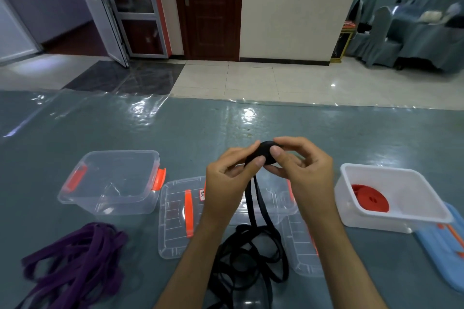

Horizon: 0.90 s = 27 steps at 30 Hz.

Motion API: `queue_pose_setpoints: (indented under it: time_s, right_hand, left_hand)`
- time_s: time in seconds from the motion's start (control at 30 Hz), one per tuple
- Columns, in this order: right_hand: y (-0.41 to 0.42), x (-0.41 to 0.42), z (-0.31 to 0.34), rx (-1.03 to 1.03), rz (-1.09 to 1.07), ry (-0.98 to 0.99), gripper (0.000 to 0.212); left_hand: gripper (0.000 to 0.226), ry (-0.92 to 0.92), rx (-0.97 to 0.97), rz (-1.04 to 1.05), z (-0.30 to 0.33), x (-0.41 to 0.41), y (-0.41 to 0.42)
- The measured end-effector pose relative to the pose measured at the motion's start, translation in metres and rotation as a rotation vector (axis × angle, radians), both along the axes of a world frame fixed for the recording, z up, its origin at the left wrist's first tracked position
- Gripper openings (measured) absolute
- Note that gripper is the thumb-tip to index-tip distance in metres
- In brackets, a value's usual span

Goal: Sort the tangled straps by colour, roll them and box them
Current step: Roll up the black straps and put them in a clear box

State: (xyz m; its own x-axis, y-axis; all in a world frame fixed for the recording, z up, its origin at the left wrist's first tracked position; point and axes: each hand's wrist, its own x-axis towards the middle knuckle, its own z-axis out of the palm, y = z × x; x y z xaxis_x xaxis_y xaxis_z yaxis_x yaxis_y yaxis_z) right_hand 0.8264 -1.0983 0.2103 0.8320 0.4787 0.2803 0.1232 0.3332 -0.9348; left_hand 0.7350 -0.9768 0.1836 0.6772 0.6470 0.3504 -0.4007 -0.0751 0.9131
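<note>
A small black strap roll (266, 146) is held above the table between both hands. My left hand (229, 175) pinches its near side with thumb and fingers. My right hand (301, 165) grips its right side. The loose black strap (253, 251) hangs from the roll and lies in a tangled heap near the table's front edge. A purple strap pile (72, 263) lies at the front left. A rolled red strap (371, 198) sits inside the white box (424, 211) at the right. A clear box (110, 180) with orange latches stands to the left with nothing in it.
Two clear lids with orange handles (180, 216) (298, 246) lie flat under and beside my forearms. A blue lid (442, 246) lies at the right edge under the white box. The table (190, 128) carries a grey-green cloth under clear plastic.
</note>
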Motion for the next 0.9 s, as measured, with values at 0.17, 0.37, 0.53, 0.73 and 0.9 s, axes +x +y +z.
queue_pose_setpoints:
  time_s: [0.17, 0.37, 0.53, 0.73, 0.9]
  right_hand:
    - [-0.006, 0.007, -0.003, -0.150, 0.087, 0.032, 0.024]
    - [-0.011, 0.008, 0.000, -0.078, 0.075, -0.050, 0.022]
    - [-0.009, 0.005, 0.000, -0.109, 0.096, -0.012, 0.026]
    - [-0.008, 0.001, 0.005, -0.043, 0.018, -0.058, 0.022]
    - [-0.008, 0.002, 0.009, -0.040, 0.071, -0.038, 0.024]
  left_hand:
    - [0.020, -0.015, -0.011, 0.068, 0.004, 0.000, 0.002]
    - [0.018, -0.012, -0.044, -0.008, 0.002, -0.001, 0.001]
    - [0.024, -0.014, 0.133, -0.011, 0.005, -0.003, 0.008]
    - [0.023, -0.050, 0.040, 0.043, 0.005, -0.002, 0.000]
    - [0.029, -0.049, 0.112, -0.027, 0.007, -0.005, 0.008]
